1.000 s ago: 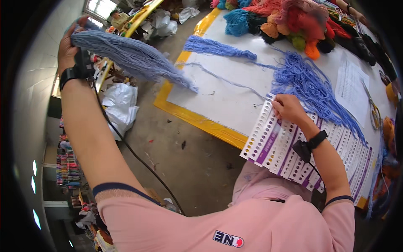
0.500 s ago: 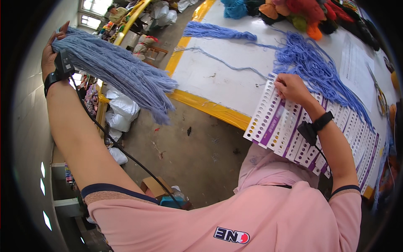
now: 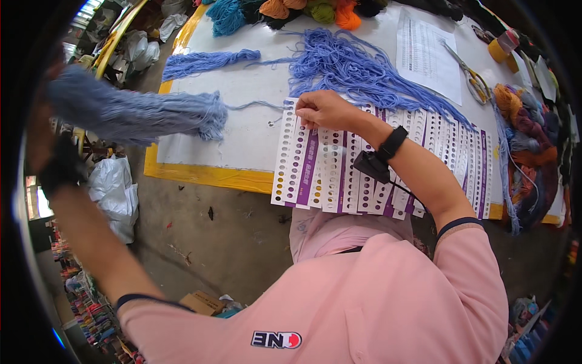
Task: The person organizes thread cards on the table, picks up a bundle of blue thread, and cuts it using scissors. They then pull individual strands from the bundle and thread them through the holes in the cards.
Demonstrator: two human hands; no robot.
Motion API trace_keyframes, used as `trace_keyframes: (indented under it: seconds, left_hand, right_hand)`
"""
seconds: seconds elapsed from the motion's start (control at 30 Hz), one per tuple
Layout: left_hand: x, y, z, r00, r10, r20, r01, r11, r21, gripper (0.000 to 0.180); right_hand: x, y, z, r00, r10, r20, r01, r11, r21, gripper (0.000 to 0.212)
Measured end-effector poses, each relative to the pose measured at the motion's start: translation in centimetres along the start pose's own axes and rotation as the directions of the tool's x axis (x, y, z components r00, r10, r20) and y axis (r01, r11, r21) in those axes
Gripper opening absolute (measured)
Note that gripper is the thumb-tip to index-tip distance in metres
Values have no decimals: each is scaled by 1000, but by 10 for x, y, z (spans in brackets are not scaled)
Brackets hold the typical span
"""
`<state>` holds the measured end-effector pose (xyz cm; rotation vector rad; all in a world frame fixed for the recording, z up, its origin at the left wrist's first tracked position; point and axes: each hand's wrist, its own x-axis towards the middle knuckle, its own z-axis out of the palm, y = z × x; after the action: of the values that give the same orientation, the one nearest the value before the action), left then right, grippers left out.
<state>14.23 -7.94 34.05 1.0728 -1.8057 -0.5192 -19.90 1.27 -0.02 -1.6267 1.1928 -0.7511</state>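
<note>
Two hands are busy with the same blue yarn, but far apart from each other. The left hand (image 3: 45, 130) is raised high at the left edge of the view, arm stretched up and out, and it grips one end of a thick blue yarn bundle (image 3: 136, 115); the hand is blurred, so how tightly the fingers close I cannot tell exactly, only that the bundle hangs from it. The bundle lies nearly level in the air, its loose end just over the edge of the white table (image 3: 248, 136), probably held so to keep the strands clear of the floor.

The right hand (image 3: 324, 109) rests on the row of punched colour cards (image 3: 315, 170) (white and purple strips with many holes), fingers curled shut and pinching a thin blue strand (image 3: 254, 106) that runs toward the bundle. The forearm lies across the cards, likely to keep them from sliding. A black wrist strap (image 3: 393, 142) sits on this arm.

Behind the hand spreads a loose pile of blue yarn (image 3: 357, 70), and a smaller blue hank (image 3: 206, 60) lies further left. Scissors (image 3: 470, 76) lie on a printed sheet (image 3: 427, 54).
</note>
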Motion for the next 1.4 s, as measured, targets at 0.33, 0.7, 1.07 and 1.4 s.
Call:
trace_keyframes:
  seconds: [0.33, 0.7, 1.07, 1.4]
  left_hand:
    - [-198, -110, 272, 457, -535, 711, 708, -265, -655, 32]
    - [-218, -111, 281, 560, -487, 671, 734, -84, -674, 30]
    - [-229, -109, 283, 662, -473, 582, 674, 36, -738, 38]
    - [-231, -104, 289, 740, -438, 510, 645, 247, -723, 38]
  right_hand:
    - [-27, -2, -7, 976, 65, -206, -46, 994, 97, 16]
    - [-26, -13, 19, 985, 168, -40, -113, 801, 589, 11]
    - [-42, -8, 18, 985, 168, -30, -61, 508, 859, 9]
    - [-47, -8, 20, 989, 116, -92, -32, 772, 635, 11]
